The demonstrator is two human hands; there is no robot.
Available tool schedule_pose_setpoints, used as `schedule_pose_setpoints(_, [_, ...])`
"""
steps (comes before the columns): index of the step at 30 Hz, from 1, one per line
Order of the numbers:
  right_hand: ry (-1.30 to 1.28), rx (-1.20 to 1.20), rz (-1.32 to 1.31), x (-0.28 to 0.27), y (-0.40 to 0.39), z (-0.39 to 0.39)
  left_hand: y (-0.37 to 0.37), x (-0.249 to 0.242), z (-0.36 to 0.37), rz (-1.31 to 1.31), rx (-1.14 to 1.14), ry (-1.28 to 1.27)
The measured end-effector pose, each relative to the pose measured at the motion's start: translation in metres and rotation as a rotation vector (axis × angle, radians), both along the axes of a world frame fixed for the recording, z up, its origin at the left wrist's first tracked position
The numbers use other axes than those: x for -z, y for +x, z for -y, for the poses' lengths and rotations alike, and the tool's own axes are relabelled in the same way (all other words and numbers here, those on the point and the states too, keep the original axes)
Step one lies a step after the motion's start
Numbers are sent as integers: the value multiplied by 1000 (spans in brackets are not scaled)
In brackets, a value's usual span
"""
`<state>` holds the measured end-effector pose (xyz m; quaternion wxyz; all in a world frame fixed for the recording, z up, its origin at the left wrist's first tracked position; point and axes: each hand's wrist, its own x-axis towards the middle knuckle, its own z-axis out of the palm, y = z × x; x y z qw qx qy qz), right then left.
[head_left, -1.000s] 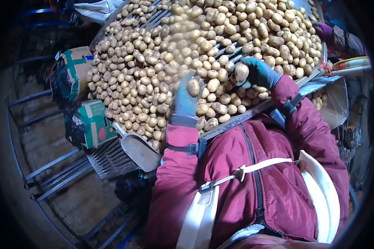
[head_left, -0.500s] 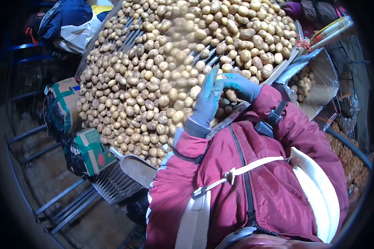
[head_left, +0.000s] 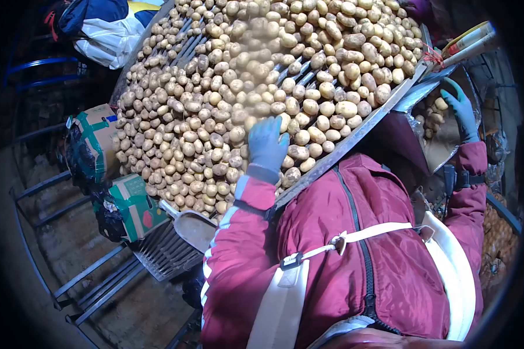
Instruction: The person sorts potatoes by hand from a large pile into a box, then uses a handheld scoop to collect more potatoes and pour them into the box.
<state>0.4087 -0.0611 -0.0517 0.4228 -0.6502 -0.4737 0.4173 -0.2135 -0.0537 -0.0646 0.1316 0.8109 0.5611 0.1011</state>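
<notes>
Many pale potatoes [head_left: 183, 125] cover a slatted sorting table [head_left: 300, 68] in front of me. My left hand [head_left: 266, 145], in a grey-blue glove, lies palm down on the potatoes near the table's edge. Its thumb stands apart from the fingers, and what is under the palm is hidden. On the right, my right hand [head_left: 462, 109], in a similar glove, is over a box lined with clear plastic [head_left: 442, 152], its fingers spread and curved. A potato [head_left: 441, 103] sits just by its fingertips, above other potatoes inside the box.
A metal scoop [head_left: 193, 228] rests at the table's lower left corner, above a slatted grey crate [head_left: 166, 256]. Two green-and-brown cartons [head_left: 96, 139] stand to the left. Another person's sleeve [head_left: 99, 20] shows at top left. A metal rim [head_left: 355, 136] borders the table.
My hands were together over the potatoes near the table's edge. The right has swung right to the lined box; the left has moved slightly left and down onto the potatoes.
</notes>
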Motion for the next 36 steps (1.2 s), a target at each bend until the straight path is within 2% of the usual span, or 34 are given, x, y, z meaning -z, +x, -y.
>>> schedule_pose_setpoints(1, [-6, 0, 2, -4, -12, -1, 9, 0, -2, 2, 0, -6])
schedule_pose_setpoints(3, [-293, 41, -249, -32, -84, -19, 25, -4, -11, -174, 4, -100])
schedule_pose_setpoints(5, [-327, -92, -201, -39, -158, -34, 25, 9, -16, -186, 19, -109])
schedule_pose_setpoints(8, [-333, -383, -169, -22, -251, -52, 21, 17, -23, -181, 19, -67])
schedule_pose_setpoints(10, [-358, -530, -218, -16, -299, -52, 17, 2, -24, 132, -108, -149])
schedule_pose_setpoints(11, [-345, -611, -233, -15, -319, -52, 18, -4, -22, 124, -119, -155])
schedule_pose_setpoints(13, [-813, -523, -704, -54, -354, -53, 26, -21, -14, 481, -376, -300])
schedule_pose_setpoints(14, [-904, -546, -836, -38, -364, -55, 37, -46, -11, 439, -291, -415])
schedule_pose_setpoints(15, [-918, -583, -838, -16, -376, -55, 30, -48, -6, 562, -389, -481])
schedule_pose_setpoints(17, [-524, -616, -873, 34, -387, -55, 36, 8, 23, 206, 17, 224])
schedule_pose_setpoints(18, [153, -915, -254, 55, -377, -60, 26, -10, 20, 281, 15, 115])
schedule_pose_setpoints(19, [303, -995, -24, 43, -371, -62, 22, -44, 22, 395, -267, -114])
schedule_pose_setpoints(21, [-696, -826, -544, -2, -367, -67, -23, -25, 28, 276, -450, -36])
schedule_pose_setpoints(25, [-712, -743, -681, 9, -371, -59, -61, -20, 5, 94, -530, 112])
schedule_pose_setpoints(27, [-653, -753, -703, 13, -372, -59, -53, -7, -3, 93, -702, -196])
schedule_pose_setpoints(28, [-509, -814, -649, 15, -370, -60, -47, 1, -3, 78, -713, -181])
schedule_pose_setpoints(29, [-510, -812, -646, 17, -368, -62, -44, 6, -2, 81, -711, -183])
schedule_pose_setpoints(31, [-751, -658, -881, 21, -365, -61, -39, 10, 7, 226, -551, -229])
schedule_pose_setpoints(32, [-738, -750, -829, 20, -358, -66, -33, 12, 13, 334, -491, -194])
schedule_pose_setpoints(33, [-740, -754, -831, 19, -355, -67, -26, -2, 15, 666, -593, -348])
schedule_pose_setpoints(35, [-813, -820, -817, 15, -350, -67, -37, -12, 21, 696, -665, -214])
schedule_pose_setpoints(36, [-420, -1035, -465, 13, -348, -66, -49, -12, 28, 696, -669, -215])
